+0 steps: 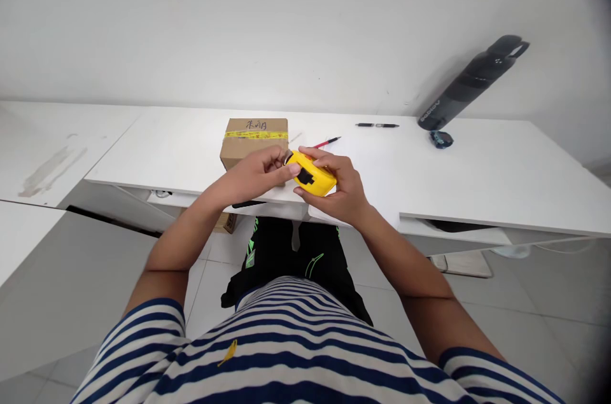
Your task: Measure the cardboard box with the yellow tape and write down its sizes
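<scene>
A yellow tape measure with a black patch on its side is held up over the desk's front edge. My right hand wraps round its body from the right. At its left end, my left hand is closed, with the thumb against the case and the fingers at the metal end of the tape. Those fingertips are partly hidden. Just behind my left hand sits a closed cardboard box with yellow tape across it and handwriting on top. A red and black pen lies beyond the tape measure.
On the white desk, a black pen lies near the wall. A tall dark bottle stands at the right, with a small dark blue round object before it. Open shelves run under the desktop.
</scene>
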